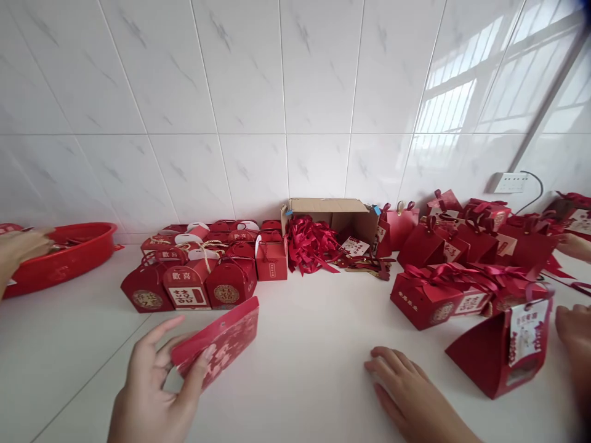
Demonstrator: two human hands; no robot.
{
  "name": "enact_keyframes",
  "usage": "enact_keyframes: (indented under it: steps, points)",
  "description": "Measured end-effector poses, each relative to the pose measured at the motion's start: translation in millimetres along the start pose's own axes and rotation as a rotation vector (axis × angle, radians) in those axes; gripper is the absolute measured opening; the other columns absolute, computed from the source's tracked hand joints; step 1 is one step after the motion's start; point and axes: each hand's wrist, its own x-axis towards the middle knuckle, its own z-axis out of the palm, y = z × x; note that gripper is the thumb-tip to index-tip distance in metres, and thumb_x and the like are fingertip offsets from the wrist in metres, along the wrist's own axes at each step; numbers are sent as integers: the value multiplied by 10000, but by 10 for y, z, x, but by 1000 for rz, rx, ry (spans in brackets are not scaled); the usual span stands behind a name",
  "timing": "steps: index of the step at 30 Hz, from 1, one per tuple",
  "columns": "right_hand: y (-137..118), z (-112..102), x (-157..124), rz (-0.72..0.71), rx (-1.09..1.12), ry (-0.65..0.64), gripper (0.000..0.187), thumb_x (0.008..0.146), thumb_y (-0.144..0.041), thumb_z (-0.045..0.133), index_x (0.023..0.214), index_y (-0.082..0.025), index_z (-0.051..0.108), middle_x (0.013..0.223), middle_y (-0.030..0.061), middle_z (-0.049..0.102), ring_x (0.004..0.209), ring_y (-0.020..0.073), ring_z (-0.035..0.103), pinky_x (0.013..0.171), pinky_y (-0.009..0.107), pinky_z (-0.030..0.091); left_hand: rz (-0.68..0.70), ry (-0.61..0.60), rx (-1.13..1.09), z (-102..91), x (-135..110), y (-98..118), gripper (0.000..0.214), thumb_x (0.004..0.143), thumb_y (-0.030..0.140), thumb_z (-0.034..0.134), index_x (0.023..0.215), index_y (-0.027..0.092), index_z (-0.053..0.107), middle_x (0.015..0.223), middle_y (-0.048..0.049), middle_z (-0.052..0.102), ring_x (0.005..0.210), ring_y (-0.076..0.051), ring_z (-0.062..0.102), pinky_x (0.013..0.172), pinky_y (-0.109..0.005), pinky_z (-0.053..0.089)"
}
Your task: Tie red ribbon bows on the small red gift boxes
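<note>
My left hand pinches a flat red folded gift box with a pale flower pattern and a small hole near its upper edge. Thumb in front and fingers behind, it holds the piece tilted above the white table. My right hand rests palm down on the tabletop, fingers loosely extended, with nothing visible in it. To its right stands a red triangular gift box with a white printed tag. Beyond my left hand sit rows of red gift boxes with cord handles.
A cardboard box lies by the tiled wall with red ribbons spilling out. Ribbon-tied red boxes crowd the right. Another person's hand is at a red basin, and a co-worker's hands are at the right edge.
</note>
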Motion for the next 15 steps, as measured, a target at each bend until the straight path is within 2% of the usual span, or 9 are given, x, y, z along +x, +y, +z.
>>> enact_keyframes:
  steps: [3,6,8,10,12,15]
  points:
    - [68,-155,376,121,-4,-110,340,806,-73,427,1008,-221,656,1042,84,667,871,229,637,709,336,523,-9,-158,-54,306,9,174,667,660,380,729,1239,308,405,927,-47,676,791,-246,682,617,-305,566]
    - [262,-169,1015,333,-59,36,463,782,-9,414,1151,-217,603,1204,78,606,978,225,589,679,276,471,82,-307,-164,692,104,282,616,752,359,659,1262,268,328,987,-80,653,776,-218,676,678,-331,555]
    - [442,-84,1442,428,-87,130,491,806,2,365,1210,-195,562,1310,90,530,1083,234,525,774,295,440,175,-344,-255,936,151,259,602,791,335,622,1280,245,283,1004,-94,637,805,-206,668,739,-357,538]
    - [619,49,1756,543,-116,241,519,833,-14,342,1317,-155,463,1408,117,428,1196,273,422,873,355,386,249,-360,-364,1115,157,169,646,803,316,614,1312,256,220,1072,-99,601,873,-193,649,838,-384,502]
    - [776,200,1926,629,-118,313,528,831,-26,361,1344,-132,433,1435,128,395,1234,297,361,914,397,338,260,-345,-408,1217,124,51,725,797,323,625,1351,283,159,1166,-109,542,976,-208,612,911,-414,457]
    - [985,405,1980,699,-88,371,530,814,-14,381,1315,-160,471,1400,117,448,1180,294,383,899,419,299,220,-283,-432,1261,48,-73,719,808,391,595,1378,311,164,1320,-127,422,1191,-267,477,992,-459,377]
